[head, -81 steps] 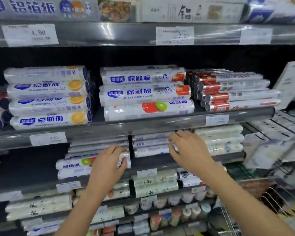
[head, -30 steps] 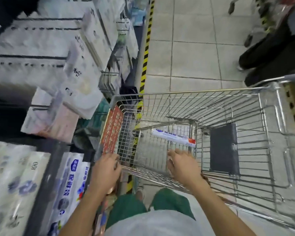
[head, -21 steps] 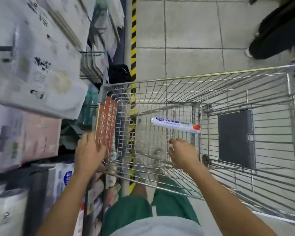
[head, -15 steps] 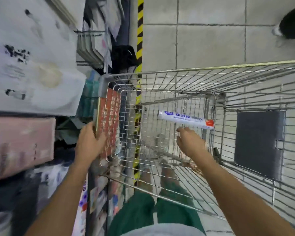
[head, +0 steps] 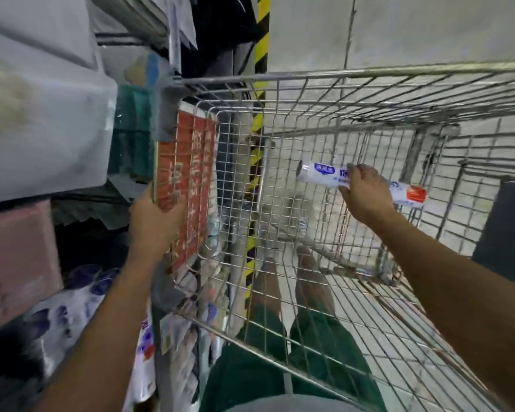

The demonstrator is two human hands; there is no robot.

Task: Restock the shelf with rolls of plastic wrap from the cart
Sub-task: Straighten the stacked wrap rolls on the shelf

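Plastic wrap roll (head: 318,176) lay crosswise in the cart (head: 369,73), right grip (head: 366,193) clasping its middle. Left grip (head: 153,221) held the cart's sign (head: 185,173).

The place was recognised as a self-service shop, most likely a supermarket aisle. A wire shopping cart (head: 369,72) was stood on a grey tiled floor (head: 428,31), and a red sign panel (head: 185,179) printed with pale characters was fixed to its end. Wrapped packs of goods (head: 57,108), blurred, were stacked at the left, and a yellow-and-black hazard stripe (head: 262,34) was laid along the floor beside them. A printed, retail-labelled roll of plastic wrap (head: 315,173) was seen inside the cart.
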